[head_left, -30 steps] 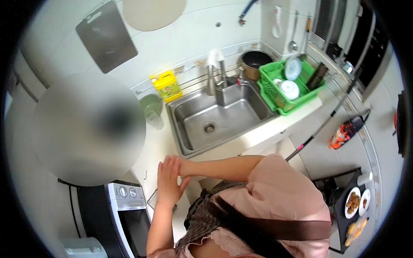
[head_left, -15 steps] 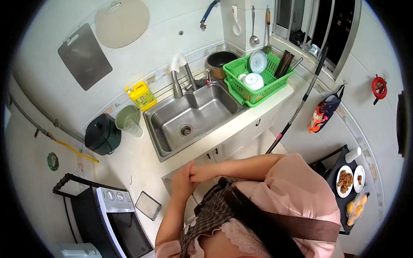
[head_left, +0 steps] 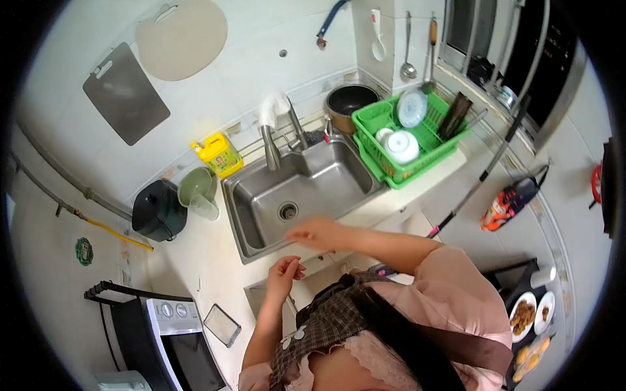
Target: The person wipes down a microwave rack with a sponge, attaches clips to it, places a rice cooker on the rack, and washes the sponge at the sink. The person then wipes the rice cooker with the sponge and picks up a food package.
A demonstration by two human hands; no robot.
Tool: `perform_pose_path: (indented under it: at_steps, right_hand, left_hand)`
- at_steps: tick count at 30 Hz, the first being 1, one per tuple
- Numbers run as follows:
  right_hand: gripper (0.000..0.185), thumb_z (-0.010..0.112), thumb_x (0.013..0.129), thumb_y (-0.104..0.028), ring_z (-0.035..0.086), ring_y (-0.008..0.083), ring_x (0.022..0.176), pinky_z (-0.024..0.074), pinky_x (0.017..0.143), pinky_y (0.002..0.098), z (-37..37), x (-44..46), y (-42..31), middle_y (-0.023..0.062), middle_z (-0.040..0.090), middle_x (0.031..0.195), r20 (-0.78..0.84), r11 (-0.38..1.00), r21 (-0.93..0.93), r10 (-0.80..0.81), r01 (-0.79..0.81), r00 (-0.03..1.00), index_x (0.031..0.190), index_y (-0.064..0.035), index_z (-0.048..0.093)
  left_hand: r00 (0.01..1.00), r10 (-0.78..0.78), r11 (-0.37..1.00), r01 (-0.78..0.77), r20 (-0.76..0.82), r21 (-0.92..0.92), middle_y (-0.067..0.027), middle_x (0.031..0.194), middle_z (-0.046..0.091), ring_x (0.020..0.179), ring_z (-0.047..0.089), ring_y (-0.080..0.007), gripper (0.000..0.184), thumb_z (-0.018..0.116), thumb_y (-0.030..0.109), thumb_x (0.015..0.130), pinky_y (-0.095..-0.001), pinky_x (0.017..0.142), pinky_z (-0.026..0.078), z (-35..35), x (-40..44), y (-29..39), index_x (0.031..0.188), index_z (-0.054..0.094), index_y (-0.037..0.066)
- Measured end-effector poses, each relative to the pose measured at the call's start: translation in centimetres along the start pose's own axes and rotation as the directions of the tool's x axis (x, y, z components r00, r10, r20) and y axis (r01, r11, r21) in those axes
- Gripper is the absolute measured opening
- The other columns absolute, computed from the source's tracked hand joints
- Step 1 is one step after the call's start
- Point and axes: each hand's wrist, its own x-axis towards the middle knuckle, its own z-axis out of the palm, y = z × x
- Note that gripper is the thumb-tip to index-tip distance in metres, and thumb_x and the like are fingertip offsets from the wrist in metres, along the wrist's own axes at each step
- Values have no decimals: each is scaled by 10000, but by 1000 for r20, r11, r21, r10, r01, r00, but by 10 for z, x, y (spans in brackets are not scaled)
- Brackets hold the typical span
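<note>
My left hand (head_left: 284, 274) is in front of the counter's front edge, just below the sink. Its fingers are loosely bent, slightly apart, and I see nothing in them. Up and to the right, my right hand (head_left: 321, 233) is over the front rim of the steel sink (head_left: 332, 186), palm side down. Motion blurs its fingers, and no held object shows. The two hands are apart. The sink's basin shows a drain (head_left: 287, 210). A pull-out faucet (head_left: 270, 148) with white wrapping stands behind it.
A green dish rack (head_left: 427, 159) with bowls stands right of the sink, a pot (head_left: 351, 107) behind. To the left are a yellow jug (head_left: 218, 156), a green basin (head_left: 195, 186), a clear cup (head_left: 205, 208) and a dark bin (head_left: 158, 210). A long pole (head_left: 486, 171) leans at right.
My hands were clasped together and have separated. The right hand has moved up and right towards the sink, while the left stays low. The camera view has shifted slightly.
</note>
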Motion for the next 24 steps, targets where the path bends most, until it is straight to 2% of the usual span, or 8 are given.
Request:
perform_pose_path:
  at_steps: [6,10,14,18,20,21,22,24]
  right_hand:
    - [243,545,858,-196,632,232,810,490,705,316,-193,105,68,154,648,920,-529,983,-180,-58,-45,846,1023,-31,614]
    - [242,534,852,-166,628,231,802,485,738,320,-321,199,132,154,649,946,-737,946,-320,-213,-53,641,1033,-28,616]
    - [248,502,862,-154,615,217,810,486,732,322,-424,272,160,168,635,945,-855,899,-329,-153,-289,496,1064,-46,598]
    - [323,455,861,-212,571,289,960,442,831,387,-583,345,293,161,602,1048,-665,543,-646,-55,-537,745,1141,-91,562]
    - [399,527,831,-258,566,298,988,431,859,379,-665,376,382,148,592,1097,-433,397,-828,-7,-395,901,1191,-85,527]
    - [378,561,820,-361,560,248,825,444,746,336,-663,382,390,113,593,927,-627,841,-282,202,-461,752,1014,-37,577]
    - [477,595,809,-465,553,198,662,456,633,292,-659,389,396,78,594,758,-756,919,357,391,-170,525,837,11,628]
    - [634,551,778,-579,578,221,769,451,718,344,-689,399,404,112,628,830,-827,786,-92,282,-612,487,833,46,648]
  left_hand:
    - [998,19,998,-15,-67,60,-71,847,641,700,591,-119,198,513,136,906,-242,649,475,-2,58,-1,1035,574,-2]
    - [979,-93,995,97,-184,14,-79,869,640,726,594,-125,221,525,144,898,-247,665,476,-10,81,-20,1056,572,-4]
    - [925,-262,961,277,-276,15,-108,903,638,781,610,-157,256,537,156,886,-272,689,488,-10,72,-33,1080,556,-10]
    - [852,-367,903,423,-373,78,-134,905,647,785,631,-188,316,555,217,868,-311,703,497,-8,37,-43,1065,557,-30]
    - [810,-372,879,465,-453,110,-133,879,652,768,633,-189,300,566,214,853,-311,696,499,-7,25,-52,1030,578,-28]
    - [791,-371,864,486,-487,131,-130,865,655,762,634,-188,290,572,213,844,-309,691,500,-7,20,-52,1008,591,-25]
    - [769,-369,870,484,-521,98,-128,855,657,758,634,-187,283,578,214,835,-305,687,502,-5,15,-56,994,600,-19]
    - [740,-399,879,477,-542,6,-118,846,660,745,632,-187,272,590,217,819,-302,677,504,-6,11,-78,972,616,-5]
